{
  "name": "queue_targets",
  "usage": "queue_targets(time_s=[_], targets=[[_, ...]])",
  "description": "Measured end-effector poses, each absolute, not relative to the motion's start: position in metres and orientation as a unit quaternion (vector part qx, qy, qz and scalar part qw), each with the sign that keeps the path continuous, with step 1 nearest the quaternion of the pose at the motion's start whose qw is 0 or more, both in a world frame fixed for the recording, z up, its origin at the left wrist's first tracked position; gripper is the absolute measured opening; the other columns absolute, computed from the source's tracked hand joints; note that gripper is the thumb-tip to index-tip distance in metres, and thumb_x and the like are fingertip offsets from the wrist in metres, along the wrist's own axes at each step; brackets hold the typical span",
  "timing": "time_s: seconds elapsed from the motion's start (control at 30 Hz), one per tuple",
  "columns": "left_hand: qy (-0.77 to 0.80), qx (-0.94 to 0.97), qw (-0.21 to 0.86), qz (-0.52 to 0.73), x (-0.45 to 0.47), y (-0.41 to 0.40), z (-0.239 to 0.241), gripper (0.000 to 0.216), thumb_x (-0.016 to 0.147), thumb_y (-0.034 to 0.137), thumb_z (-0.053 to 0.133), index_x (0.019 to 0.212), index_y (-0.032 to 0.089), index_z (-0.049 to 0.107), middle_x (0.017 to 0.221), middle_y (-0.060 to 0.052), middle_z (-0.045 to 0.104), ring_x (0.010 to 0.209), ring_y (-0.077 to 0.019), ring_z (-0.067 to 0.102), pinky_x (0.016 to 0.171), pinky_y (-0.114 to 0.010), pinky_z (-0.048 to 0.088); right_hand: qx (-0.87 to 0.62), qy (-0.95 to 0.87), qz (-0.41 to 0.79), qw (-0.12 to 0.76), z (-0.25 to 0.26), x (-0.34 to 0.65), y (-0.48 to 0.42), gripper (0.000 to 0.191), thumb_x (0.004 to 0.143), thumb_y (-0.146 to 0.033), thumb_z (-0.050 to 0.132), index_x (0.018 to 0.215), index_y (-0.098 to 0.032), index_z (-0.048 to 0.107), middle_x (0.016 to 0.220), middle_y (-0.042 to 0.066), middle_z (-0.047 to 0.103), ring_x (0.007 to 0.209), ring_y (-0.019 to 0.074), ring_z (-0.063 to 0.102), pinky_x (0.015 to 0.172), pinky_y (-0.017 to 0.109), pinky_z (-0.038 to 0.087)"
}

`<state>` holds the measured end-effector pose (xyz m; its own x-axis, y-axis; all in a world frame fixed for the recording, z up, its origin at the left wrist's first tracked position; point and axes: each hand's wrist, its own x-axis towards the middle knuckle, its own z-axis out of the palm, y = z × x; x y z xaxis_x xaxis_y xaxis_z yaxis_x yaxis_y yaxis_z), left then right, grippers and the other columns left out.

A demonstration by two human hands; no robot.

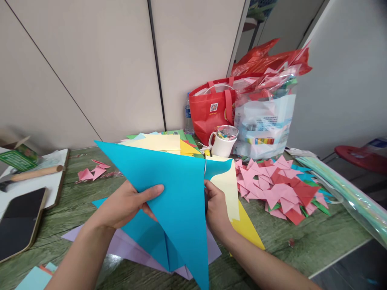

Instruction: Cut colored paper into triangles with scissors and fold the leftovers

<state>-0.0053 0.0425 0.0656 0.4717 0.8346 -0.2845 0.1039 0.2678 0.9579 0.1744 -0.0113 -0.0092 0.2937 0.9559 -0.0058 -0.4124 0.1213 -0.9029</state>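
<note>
I hold a large blue sheet of paper (178,189), folded into a long triangle, up above the green table (302,241). My left hand (127,203) pinches its left side, thumb on top. My right hand (217,209) is closed at the sheet's right edge on what look like scissors (205,169); a thin metal blade points up along the paper and most of the tool is hidden. Under my hands lie a purple sheet (127,247), another blue sheet and a yellow sheet (248,229). A cream sheet (226,187) lies just behind my right hand.
A heap of small pink and red folded triangles (278,189) lies to the right. Behind are a stack of coloured sheets (163,143), a white mug (222,143), a red bag (211,108) and a plastic bag (266,125). A phone (18,217) rests at the left.
</note>
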Motion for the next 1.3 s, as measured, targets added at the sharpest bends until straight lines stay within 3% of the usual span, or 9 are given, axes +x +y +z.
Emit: queue_targets(time_s=[0.17,0.3,0.63,0.87,1.07,1.3], targets=[[0.425,0.535,0.677,0.275,-0.0069,0.0427,0.0676,0.055,0.076,0.044,0.066,0.126,0.027,0.051,0.117,-0.010,0.066,0.083,-0.0293,0.070,0.048,-0.033,0.063,-0.433,-0.320,0.491,0.685,-0.0111,0.1741,-0.0106,0.021,0.065,-0.032,0.071,0.081,-0.020,0.065,0.078,0.000,0.073,0.065,0.0163,0.065,0.060,0.028,0.054],[0.435,0.526,0.673,0.287,-0.0053,0.0424,0.0689,0.060,0.077,0.041,0.066,0.132,0.028,0.045,0.123,-0.010,0.062,0.084,-0.0305,0.070,0.047,-0.035,0.063,-0.423,-0.326,0.495,0.686,-0.0132,0.1746,-0.0102,0.019,0.064,-0.028,0.072,0.080,-0.020,0.065,0.075,-0.002,0.073,0.064,0.0150,0.064,0.058,0.025,0.054],[0.427,0.548,0.661,0.285,-0.0069,0.0411,0.0670,0.050,0.076,0.033,0.069,0.123,0.026,0.055,0.107,-0.009,0.069,0.060,-0.0204,0.069,0.044,-0.030,0.061,-0.433,-0.327,0.492,0.681,-0.0105,0.1738,-0.0121,0.020,0.064,-0.026,0.071,0.082,-0.020,0.065,0.080,0.000,0.074,0.068,0.0180,0.065,0.062,0.029,0.055],[0.427,0.550,0.659,0.283,-0.0054,0.0398,0.0695,0.057,0.076,0.035,0.068,0.129,0.029,0.049,0.119,-0.010,0.064,0.065,-0.0228,0.070,0.045,-0.032,0.062,-0.435,-0.315,0.495,0.683,-0.0099,0.1733,-0.0123,0.021,0.060,-0.022,0.071,0.080,-0.020,0.065,0.078,0.000,0.074,0.068,0.0178,0.065,0.062,0.029,0.054],[0.426,0.553,0.658,0.283,-0.0066,0.0405,0.0676,0.060,0.075,0.035,0.068,0.131,0.029,0.048,0.118,-0.010,0.065,0.063,-0.0223,0.070,0.044,-0.032,0.062,-0.453,-0.311,0.491,0.676,-0.0063,0.1728,-0.0132,0.019,0.059,-0.022,0.070,0.077,-0.020,0.064,0.073,-0.002,0.072,0.062,0.0156,0.062,0.058,0.027,0.053],[0.440,0.546,0.653,0.287,-0.0061,0.0405,0.0682,0.052,0.073,0.036,0.071,0.122,0.025,0.056,0.112,-0.010,0.068,0.065,-0.0234,0.069,0.044,-0.032,0.061,-0.462,-0.308,0.482,0.678,-0.0131,0.1731,-0.0119,0.016,0.065,-0.032,0.067,0.068,-0.019,0.059,0.055,-0.005,0.060,0.045,0.0090,0.048,0.042,0.020,0.040]])
